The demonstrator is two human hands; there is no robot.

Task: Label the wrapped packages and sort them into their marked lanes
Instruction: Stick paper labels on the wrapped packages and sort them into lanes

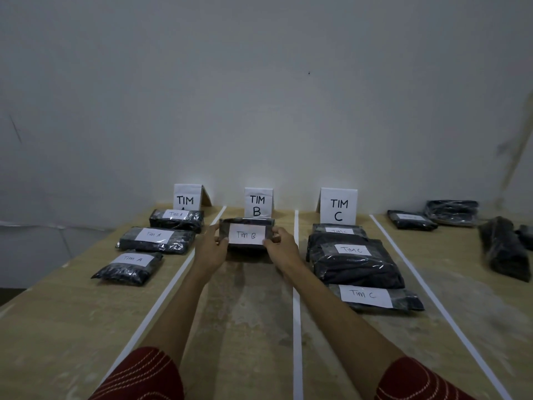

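The left hand (212,249) and right hand (284,248) gripped the ends of the black plastic-wrapped TIM B package (246,235), lying crosswise just before the white folded-paper TIM B sign (257,203), perhaps set down.

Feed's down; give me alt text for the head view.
Left hand and right hand hold a black package labelled TIM B in the middle lane, before the TIM B sign. Three TIM A packages lie in the left lane, three TIM C packages in the right lane; other packages wait far right.
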